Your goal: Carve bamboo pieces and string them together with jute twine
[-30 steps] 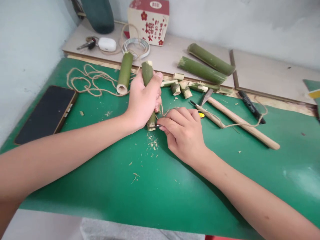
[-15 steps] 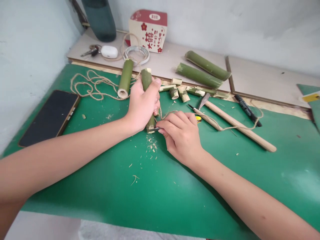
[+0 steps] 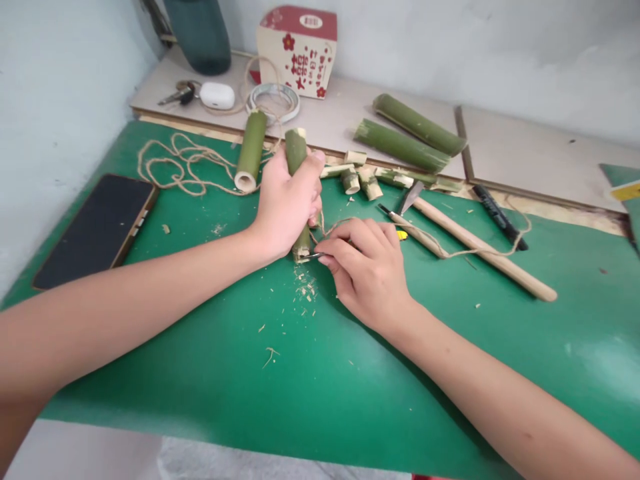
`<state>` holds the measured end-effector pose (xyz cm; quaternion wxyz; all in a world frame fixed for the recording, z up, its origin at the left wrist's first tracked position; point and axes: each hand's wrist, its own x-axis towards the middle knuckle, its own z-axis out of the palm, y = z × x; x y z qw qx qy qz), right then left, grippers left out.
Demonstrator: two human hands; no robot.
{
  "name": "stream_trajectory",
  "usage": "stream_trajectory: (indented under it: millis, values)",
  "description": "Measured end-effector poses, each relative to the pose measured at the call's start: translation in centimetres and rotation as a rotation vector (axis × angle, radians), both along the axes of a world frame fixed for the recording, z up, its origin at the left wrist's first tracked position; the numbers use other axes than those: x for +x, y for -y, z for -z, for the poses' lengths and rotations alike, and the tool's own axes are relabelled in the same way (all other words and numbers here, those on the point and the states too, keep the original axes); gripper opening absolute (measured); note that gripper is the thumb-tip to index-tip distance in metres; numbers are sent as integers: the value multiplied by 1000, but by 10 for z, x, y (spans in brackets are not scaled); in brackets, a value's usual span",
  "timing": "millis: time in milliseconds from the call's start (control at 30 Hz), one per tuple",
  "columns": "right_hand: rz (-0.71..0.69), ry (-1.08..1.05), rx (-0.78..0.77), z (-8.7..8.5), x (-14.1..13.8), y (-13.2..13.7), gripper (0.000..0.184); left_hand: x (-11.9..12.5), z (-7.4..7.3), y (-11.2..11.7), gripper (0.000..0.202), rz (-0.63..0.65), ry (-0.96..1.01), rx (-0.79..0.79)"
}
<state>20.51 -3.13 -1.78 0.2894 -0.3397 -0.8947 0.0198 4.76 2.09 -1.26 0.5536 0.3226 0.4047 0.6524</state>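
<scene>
A green mat (image 3: 320,400) covers the near side, with a grey ledge (image 3: 535,153) along the far side. On the ledge stand a red-and-white box (image 3: 297,53) and, to its left, a dark bottle (image 3: 200,33); two split bamboo lengths (image 3: 403,146) lie farther right. A phone (image 3: 97,230) lies at left, its near edge behind the left forearm. At right is a wooden-handled tool (image 3: 480,247), twine (image 3: 460,254) crossing its handle. The left hand (image 3: 287,200) is wrapped around a bamboo tube (image 3: 296,150), tilted at centre, its lower end towards the near side. The right hand (image 3: 370,273) pinches a thin blade (image 3: 314,256) against that end. Another tube (image 3: 251,150) lies just left, a marker (image 3: 500,217) far right, offcuts (image 3: 370,182) beyond the right hand, shavings (image 3: 306,291) nearer.
</scene>
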Motion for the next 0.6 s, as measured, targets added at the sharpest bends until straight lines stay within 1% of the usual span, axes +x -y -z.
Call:
stream_trajectory:
  millis: [200,300,367,467,533,600]
  values:
    - [-11,-23,0,1,0,-2,9,0,-2,1,31,-19,-67,-28]
    - [-4,-64,1,2,0,-2,8,0,-2,1,29,-24,-83,-12]
    - [-15,-83,-19,2,0,-2,7,0,-1,3,30,-29,-81,32]
    - [-40,-95,-38,2,1,-2,4,1,-3,8,32,-1,-75,126]
    - [-47,-99,-32,2,2,-2,3,2,-5,13,33,30,-75,193]
    - [-51,-91,-11,2,2,-1,6,3,-7,17,32,40,-74,252]
